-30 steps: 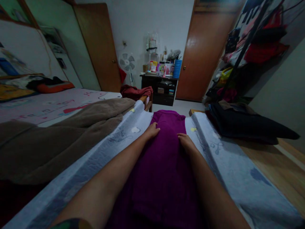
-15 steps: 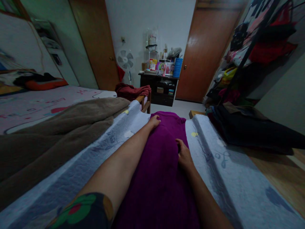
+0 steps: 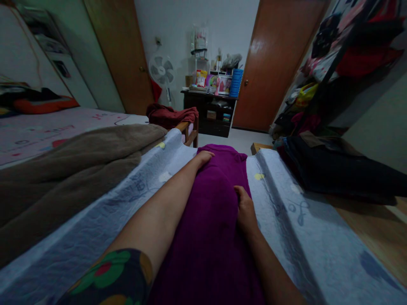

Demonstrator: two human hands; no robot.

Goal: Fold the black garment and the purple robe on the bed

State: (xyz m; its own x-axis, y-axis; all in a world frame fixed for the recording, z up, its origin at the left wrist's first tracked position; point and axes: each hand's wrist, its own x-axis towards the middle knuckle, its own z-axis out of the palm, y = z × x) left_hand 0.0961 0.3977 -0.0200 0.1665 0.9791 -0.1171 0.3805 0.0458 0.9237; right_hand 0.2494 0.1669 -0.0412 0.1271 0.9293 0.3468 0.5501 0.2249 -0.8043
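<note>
A long purple garment (image 3: 210, 220) lies lengthwise in front of me on a pale blue printed sheet (image 3: 280, 237). My left hand (image 3: 203, 158) is at its far left edge, fingers bent over the cloth and closed on it; the thumb is hard to make out. Closer to me, my right hand (image 3: 246, 212) is at the right edge, its fingers curled and gripping the fabric there. Small wrinkles show between the two hands. The near end of the garment runs out of view below.
A brown fleece blanket (image 3: 79, 173) lies on the left, beside a pink printed bed cover (image 3: 38, 135). Dark folded clothes (image 3: 337, 169) are stacked at right. Beyond stand a dark red cloth (image 3: 171, 116) on a wooden frame, a fan (image 3: 162, 70) and a black cabinet (image 3: 206, 114).
My view has shifted slightly, so the surroundings sit a little further left and higher. Both hands stay at nearly the same places on the purple garment.
</note>
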